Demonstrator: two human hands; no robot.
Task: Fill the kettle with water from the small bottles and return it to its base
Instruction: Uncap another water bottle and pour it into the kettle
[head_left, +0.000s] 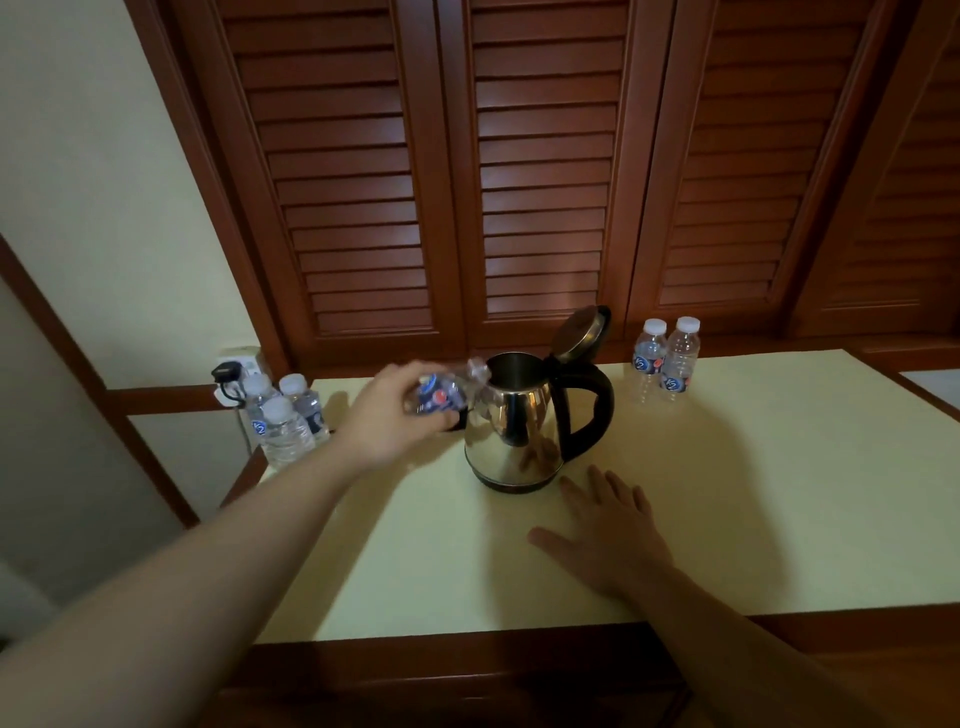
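Note:
A steel kettle (519, 421) with a black handle stands on the pale table top (727, 493), its lid (579, 332) flipped up and open. My left hand (384, 415) grips a small water bottle (447, 389) tipped on its side, its neck at the kettle's rim. The bottle is blurred and I cannot tell whether water flows. A dark piece, perhaps the kettle's base (457, 421), peeks out behind my left hand. My right hand (608, 525) rests flat on the table just in front of the kettle, fingers spread, holding nothing.
Three capped small bottles (283, 415) stand at the table's back left corner beside a wall socket with a plug (228, 376). Two capped bottles (667, 361) stand at the back right. Louvred wooden doors (519, 182) rise behind the table.

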